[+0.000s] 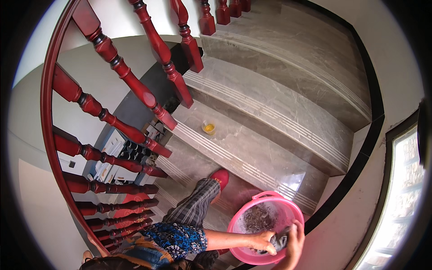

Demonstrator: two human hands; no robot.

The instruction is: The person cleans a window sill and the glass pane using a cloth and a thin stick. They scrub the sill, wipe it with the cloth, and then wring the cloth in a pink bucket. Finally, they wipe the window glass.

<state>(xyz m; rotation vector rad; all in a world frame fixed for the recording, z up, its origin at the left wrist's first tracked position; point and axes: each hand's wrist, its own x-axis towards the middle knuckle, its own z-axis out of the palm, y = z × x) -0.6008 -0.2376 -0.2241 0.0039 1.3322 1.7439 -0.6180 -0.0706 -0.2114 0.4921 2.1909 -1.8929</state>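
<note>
Over a pink plastic basin (pixel 233 224), my left hand (pixel 263 242) and my right hand (pixel 295 241) grip a wet, dark grey cloth (pixel 280 240) between them. The left arm reaches in from the left in a blue patterned sleeve; the right hand comes from below, at the basin's right side. Dirty, foamy water (pixel 258 217) lies inside the basin. The basin stands on the stairs beside the right-hand wall. The cloth is bunched and partly hidden by my fingers.
Grey stone stairs (pixel 249 135) with pale ridged strips curve upward. A small clear cup (pixel 209 128) of yellow liquid stands on one step. Red wooden balusters (pixel 135 89) and a handrail (pixel 47 111) line the left. My foot wears a red slipper (pixel 220 179). A window (pixel 401 189) is at right.
</note>
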